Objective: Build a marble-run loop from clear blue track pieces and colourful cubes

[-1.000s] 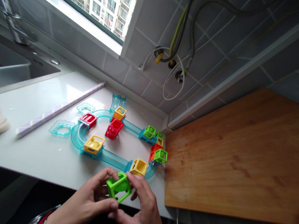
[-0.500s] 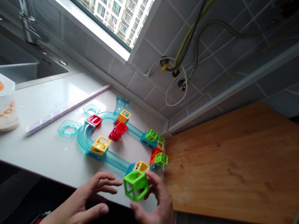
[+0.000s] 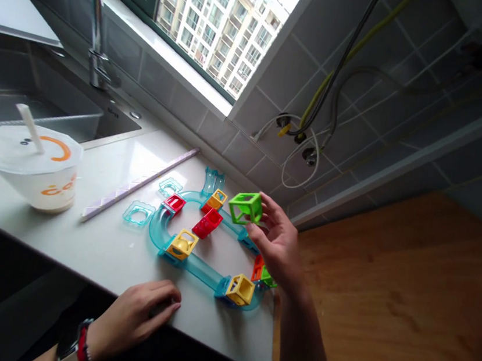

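Note:
In my right hand [image 3: 280,241], a green open-frame toy cube [image 3: 246,207] is pinched between thumb and fingers, raised above the far side of the track. The toy track [image 3: 201,272] is a translucent blue loop on the counter. Yellow cubes stand on it at the front right [image 3: 240,290], the front left [image 3: 182,245] and the back [image 3: 216,201]. One red cube [image 3: 174,203] sits on the left curve, and a red piece [image 3: 207,223] lies inside the loop. My left hand [image 3: 141,312] rests at the counter's front edge, fingers curled in with nothing visible in them.
A lidded drink cup [image 3: 43,179] with a straw stands at the left. Beyond it are a sink [image 3: 119,121] and a faucet [image 3: 98,40]. A long pale strip [image 3: 135,182] and flat blue pieces [image 3: 138,213] lie nearby. A wooden board [image 3: 385,298] borders the right.
My right hand has carried the green cube up and away, from the front edge to over the track's far side. My left hand has drawn back and its fingers have curled. The view has shifted left.

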A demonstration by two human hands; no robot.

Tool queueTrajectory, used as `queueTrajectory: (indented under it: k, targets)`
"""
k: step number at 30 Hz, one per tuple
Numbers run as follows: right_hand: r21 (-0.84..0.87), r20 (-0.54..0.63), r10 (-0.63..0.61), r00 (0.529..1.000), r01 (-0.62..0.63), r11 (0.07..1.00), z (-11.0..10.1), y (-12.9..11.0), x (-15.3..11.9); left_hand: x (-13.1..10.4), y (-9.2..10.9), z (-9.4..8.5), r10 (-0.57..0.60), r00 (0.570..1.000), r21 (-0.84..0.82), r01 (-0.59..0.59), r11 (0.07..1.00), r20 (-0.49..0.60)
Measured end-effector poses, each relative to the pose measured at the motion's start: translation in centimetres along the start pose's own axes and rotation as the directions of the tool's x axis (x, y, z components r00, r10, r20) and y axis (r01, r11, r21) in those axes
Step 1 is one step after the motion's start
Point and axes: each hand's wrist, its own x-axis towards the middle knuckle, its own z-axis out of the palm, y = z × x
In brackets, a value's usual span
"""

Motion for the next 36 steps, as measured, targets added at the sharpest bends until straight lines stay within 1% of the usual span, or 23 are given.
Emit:
queueTrajectory:
  k: [1, 3, 6, 9, 11, 12, 14, 16, 19, 21, 22, 23, 25, 27, 29, 32, 36]
  targets:
    - [-0.028, 0.08, 0.001, 0.997, 0.001, 1.0, 1.2, 0.3, 1.5, 0.0, 0.1, 0.0, -0.001, 1.0, 0.001, 0.001, 1.0, -0.002]
    - [-0.131, 0.234, 0.019, 0.972, 0.012, 0.991, 4.0, 1.1, 4.5, 0.1, 0.2, -0.2, -0.009, 1.0, 0.006, 0.009, 1.0, 0.0]
    - [-0.355, 0.382, 0.076, 0.921, 0.07, 0.932, 8.4, 3.1, 8.3, 0.1, 0.4, -0.5, -0.028, 1.0, -0.002, 0.028, 1.0, 0.012]
    - [-0.552, 0.474, 0.147, 0.868, 0.163, 0.818, 11.5, 5.1, 10.1, 0.0, 0.6, -0.8, -0.039, 0.998, -0.022, 0.04, 0.999, 0.038]
    - [-0.609, 0.507, 0.171, 0.845, 0.21, 0.765, 12.6, 6.1, 10.3, 0.0, 0.6, -0.9, -0.042, 0.998, -0.034, 0.044, 0.998, 0.047]
    - [-0.619, 0.513, 0.176, 0.84, 0.22, 0.754, 12.7, 6.4, 10.1, -0.1, 0.6, -0.9, -0.042, 0.998, -0.039, 0.044, 0.998, 0.048]
    - [-0.623, 0.498, 0.172, 0.85, 0.213, 0.752, 12.2, 6.7, 9.5, 0.0, 0.6, -0.9, -0.041, 0.998, -0.049, 0.043, 0.998, 0.048]
    - [-0.617, 0.46, 0.141, 0.877, 0.201, 0.761, 10.7, 6.4, 8.7, 0.0, 0.5, -0.9, -0.041, 0.998, -0.054, 0.043, 0.998, 0.051]
    - [-0.598, 0.39, 0.059, 0.919, 0.204, 0.775, 7.7, 5.4, 7.7, -0.1, 0.5, -1.1, -0.042, 0.997, -0.067, 0.047, 0.997, 0.066]
    - [-0.62, 0.357, 0.038, 0.933, 0.206, 0.757, 6.2, 4.7, 7.2, -0.1, 0.6, -1.2, -0.044, 0.996, -0.077, 0.051, 0.996, 0.079]
    - [-0.639, 0.356, 0.044, 0.933, 0.209, 0.74, 5.9, 4.5, 7.1, -0.1, 0.7, -1.3, -0.048, 0.995, -0.078, 0.054, 0.995, 0.082]
    - [-0.661, 0.369, 0.059, 0.927, 0.218, 0.718, 5.9, 4.4, 7.1, -0.1, 0.8, -1.3, -0.053, 0.995, -0.074, 0.059, 0.996, 0.083]
    - [-0.721, 0.409, 0.098, 0.907, 0.256, 0.644, 6.9, 4.5, 7.3, -0.1, 1.0, -1.2, -0.065, 0.995, -0.054, 0.069, 0.996, 0.078]
    - [-0.775, 0.452, 0.136, 0.882, 0.313, 0.549, 8.7, 4.8, 7.8, -0.1, 1.3, -1.1, -0.07, 0.996, -0.027, 0.072, 0.997, 0.059]
    - [-0.789, 0.486, 0.151, 0.861, 0.358, 0.499, 10.5, 5.0, 8.3, -0.1, 1.4, -0.9, -0.066, 0.997, -0.002, 0.066, 0.998, 0.036]
    - [-0.757, 0.524, 0.134, 0.841, 0.387, 0.527, 12.0, 5.4, 8.8, -0.2, 1.4, -0.7, -0.062, 0.998, 0.014, 0.062, 0.998, 0.01]
    - [-0.736, 0.533, 0.113, 0.839, 0.393, 0.552, 12.0, 5.9, 8.4, 0.0, 1.3, -0.7, -0.079, 0.997, 0.008, 0.079, 0.997, 0.005]
